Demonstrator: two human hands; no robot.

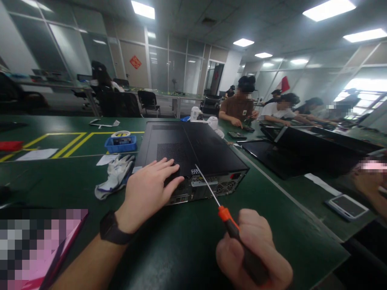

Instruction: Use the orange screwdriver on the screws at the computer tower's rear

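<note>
A black desktop computer case [199,149] lies flat on the green table [187,241], its rear panel with ports and a fan grille facing me. My left hand [149,191] rests flat on the case's near left corner, fingers stretched out. My right hand [255,251] is closed around the black and orange handle of a screwdriver [225,211]. Its thin shaft points up and left, with the tip at the top rear edge of the case.
White work gloves [116,177] lie left of the case, with a blue parts tray [121,143] and a tape roll [121,133] behind them. Several people work at the table on the right beside other black cases [302,153]. A phone [347,206] lies at right.
</note>
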